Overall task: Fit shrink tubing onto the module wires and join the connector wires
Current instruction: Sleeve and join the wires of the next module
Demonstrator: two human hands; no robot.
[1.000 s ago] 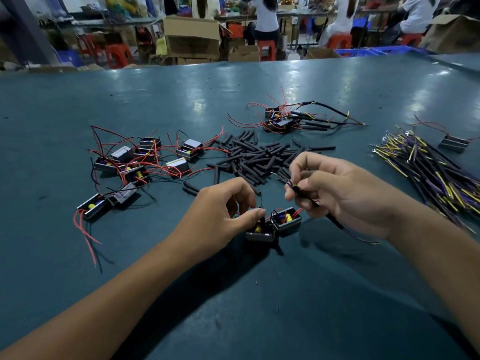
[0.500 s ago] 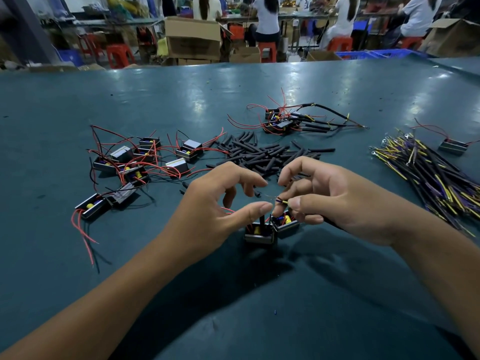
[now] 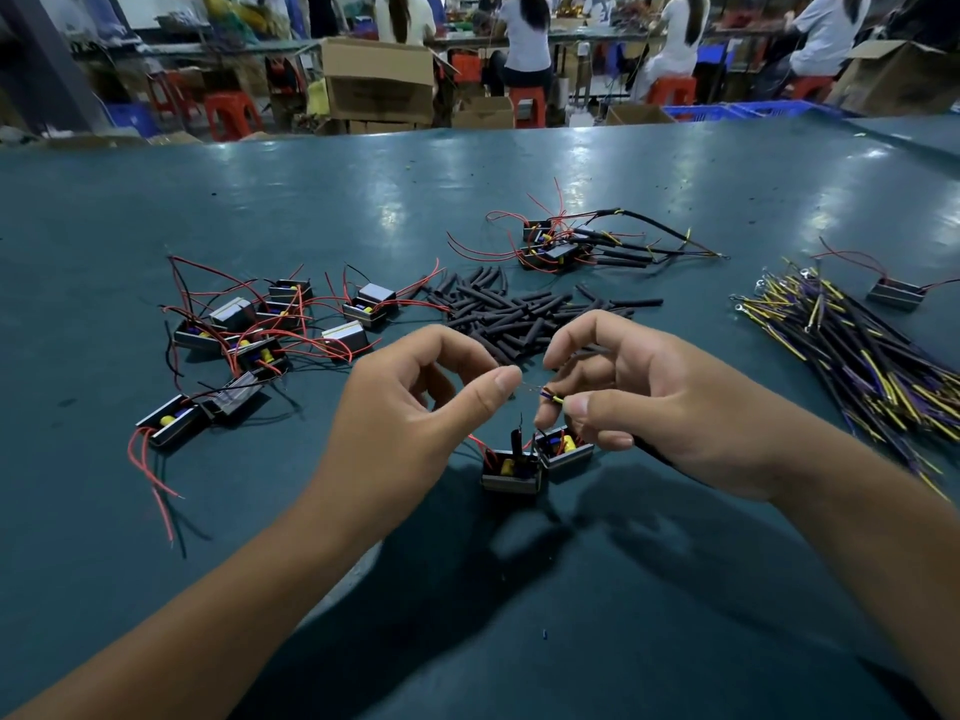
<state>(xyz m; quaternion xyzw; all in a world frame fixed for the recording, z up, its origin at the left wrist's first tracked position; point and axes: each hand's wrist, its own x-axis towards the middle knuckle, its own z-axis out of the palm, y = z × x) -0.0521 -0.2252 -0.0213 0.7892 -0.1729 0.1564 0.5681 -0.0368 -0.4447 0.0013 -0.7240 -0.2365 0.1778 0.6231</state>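
Two small black modules (image 3: pixel 511 467) (image 3: pixel 563 449) with yellow parts and red wires sit on the green table (image 3: pixel 467 615) just below my hands. My left hand (image 3: pixel 410 407) pinches a thin bare wire end between thumb and forefinger. My right hand (image 3: pixel 644 402) pinches a connector wire (image 3: pixel 550 394) with yellow and purple strands; their tips meet between my hands. A black tube stands up from the left module. A pile of black shrink tubing (image 3: pixel 509 314) lies right behind my hands.
Several loose modules with red wires (image 3: pixel 260 335) lie to the left. Finished modules with tubed wires (image 3: pixel 571 246) sit at the back. A bundle of yellow-purple connector wires (image 3: pixel 862 356) and one module (image 3: pixel 894 293) lie at the right. People sit at benches beyond the table.
Both hands have risen off the modules. My right hand no longer holds the black tube low; it now brings the connector wire tip against the wire that my left hand pinches.
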